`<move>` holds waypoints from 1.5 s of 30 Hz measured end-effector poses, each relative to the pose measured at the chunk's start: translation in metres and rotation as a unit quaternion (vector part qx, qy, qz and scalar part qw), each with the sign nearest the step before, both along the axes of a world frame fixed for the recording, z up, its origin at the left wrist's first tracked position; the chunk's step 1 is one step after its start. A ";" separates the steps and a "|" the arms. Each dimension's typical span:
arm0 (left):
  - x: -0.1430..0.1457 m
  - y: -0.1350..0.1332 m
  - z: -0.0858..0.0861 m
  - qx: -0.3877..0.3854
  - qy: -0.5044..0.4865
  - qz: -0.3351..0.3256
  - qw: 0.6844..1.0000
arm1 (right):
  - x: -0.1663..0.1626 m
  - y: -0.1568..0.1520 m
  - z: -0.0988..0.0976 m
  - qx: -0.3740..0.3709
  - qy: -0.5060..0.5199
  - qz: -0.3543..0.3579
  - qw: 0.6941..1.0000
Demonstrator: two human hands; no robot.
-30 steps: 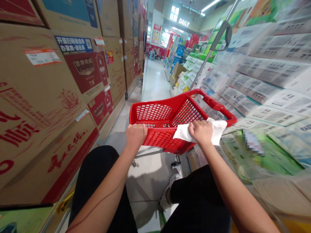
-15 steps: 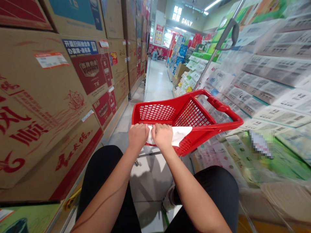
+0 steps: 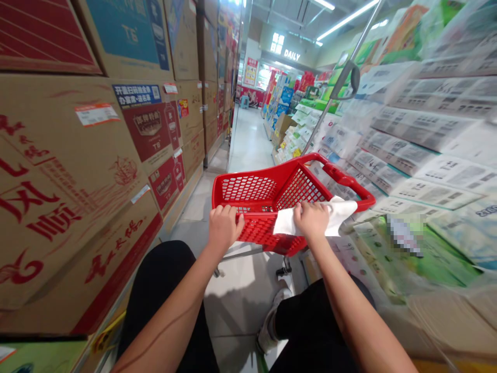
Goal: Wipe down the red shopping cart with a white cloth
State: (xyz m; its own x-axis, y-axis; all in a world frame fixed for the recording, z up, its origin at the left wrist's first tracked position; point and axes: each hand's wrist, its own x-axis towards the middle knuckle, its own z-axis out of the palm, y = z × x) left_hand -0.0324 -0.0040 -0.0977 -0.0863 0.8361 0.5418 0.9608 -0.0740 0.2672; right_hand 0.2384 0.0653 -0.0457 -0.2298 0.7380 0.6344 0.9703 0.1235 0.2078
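Observation:
A red plastic shopping basket [image 3: 267, 186] on wheels stands on the aisle floor in front of me, its long grey pull handle [image 3: 341, 77] rising to the upper right. My left hand [image 3: 224, 226] grips the near left corner of the rim, fingers curled over it. My right hand [image 3: 310, 219] presses a white cloth [image 3: 337, 213] onto the near right part of the rim, fingers closed on the cloth. My knees in black trousers show below.
Stacked brown cartons [image 3: 77, 171] with red print wall the left side. Wrapped tissue packs [image 3: 423, 155] fill the shelves on the right. The tiled aisle floor [image 3: 248, 140] runs ahead to more displays and a "DAILY" sign [image 3: 293, 54].
My right hand slid the cloth along the rim leftward to meet my left hand, then back to the right. My left hand stayed on the basket corner.

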 end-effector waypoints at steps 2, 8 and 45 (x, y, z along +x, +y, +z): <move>0.007 -0.002 0.001 -0.005 0.001 -0.010 1.000 | -0.033 -0.010 -0.012 -0.027 0.013 0.036 0.999; 0.012 -0.003 -0.001 -0.034 0.002 -0.028 0.999 | -0.123 -0.032 -0.035 -0.096 0.040 0.136 0.985; -0.058 0.013 -0.008 -0.097 -0.078 -0.075 0.989 | -0.097 -0.026 -0.031 -0.095 -0.022 0.199 0.975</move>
